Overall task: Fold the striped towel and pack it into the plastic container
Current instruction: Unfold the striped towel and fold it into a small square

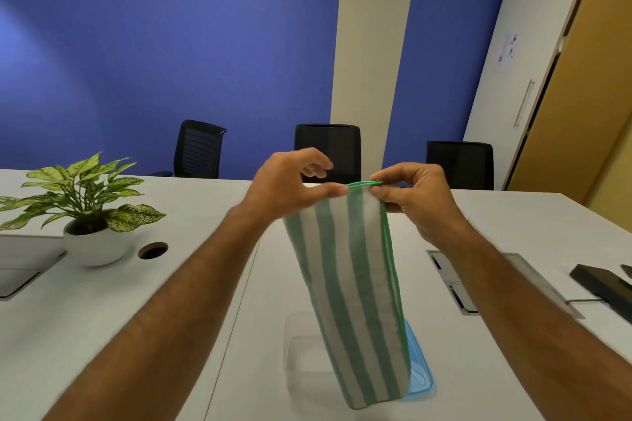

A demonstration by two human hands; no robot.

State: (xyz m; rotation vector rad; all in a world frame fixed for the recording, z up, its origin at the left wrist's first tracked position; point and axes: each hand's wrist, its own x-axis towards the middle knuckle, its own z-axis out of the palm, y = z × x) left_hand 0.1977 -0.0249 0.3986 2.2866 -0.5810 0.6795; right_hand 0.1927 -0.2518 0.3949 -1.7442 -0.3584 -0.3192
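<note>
Both hands hold the towel (352, 287) up above the table (205, 284). The left hand (290, 184) pinches one top corner between thumb and forefinger, its other fingers curled loose; the right hand (415, 198) pinches the other corner at the green hem. The towel hangs folded into a long narrow strip — green and white stripes running down its length. Its lower end dangles in front of the clear container (301, 352), which sits on the table with a blue lid (422, 376) just beside it. A potted plant (89, 208) stands well to the left.
</note>
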